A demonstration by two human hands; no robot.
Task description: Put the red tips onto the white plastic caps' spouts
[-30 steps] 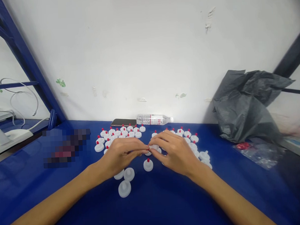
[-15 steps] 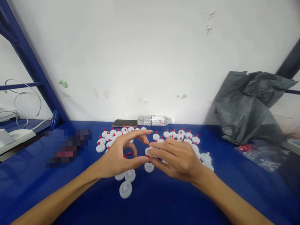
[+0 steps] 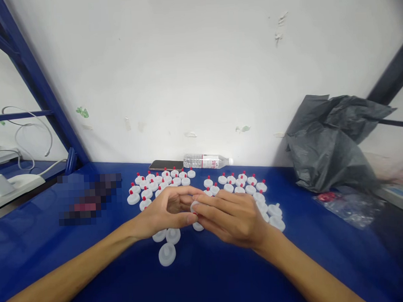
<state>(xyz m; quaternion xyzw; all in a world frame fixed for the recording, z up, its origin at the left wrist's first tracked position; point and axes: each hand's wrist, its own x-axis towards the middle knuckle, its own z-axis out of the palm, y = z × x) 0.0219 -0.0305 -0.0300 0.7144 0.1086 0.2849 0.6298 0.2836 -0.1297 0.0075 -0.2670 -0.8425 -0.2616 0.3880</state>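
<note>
My left hand [image 3: 164, 210] curves into a C, with its thumb and fingertips meeting my right hand [image 3: 231, 216] above the middle of the table. Between the fingertips is a white round nozzle cap [image 3: 194, 207], partly covered by my right fingers. Both hands seem closed on it; any small red tip there is mostly hidden. Under the hands a white cap [image 3: 198, 227] rests on the table. Nearer to me lie a few white caps with bare nozzles, such as one cap [image 3: 167, 254]. Many red-tipped caps [image 3: 133, 197] stand behind and to both sides.
A clear water bottle [image 3: 207, 161] lies by the wall beside a dark phone [image 3: 165, 165]. At right sit a grey plastic bag [image 3: 334, 140] and a clear bag [image 3: 354, 209] with red bits. More bare-nozzle caps [image 3: 276, 223] lie right of my hands. Blue table [image 3: 207, 275] extends toward me.
My left fingers have come down and closed in toward my right hand, narrowing the gap. A white cap now shows between the fingertips. The view has shifted slightly.
</note>
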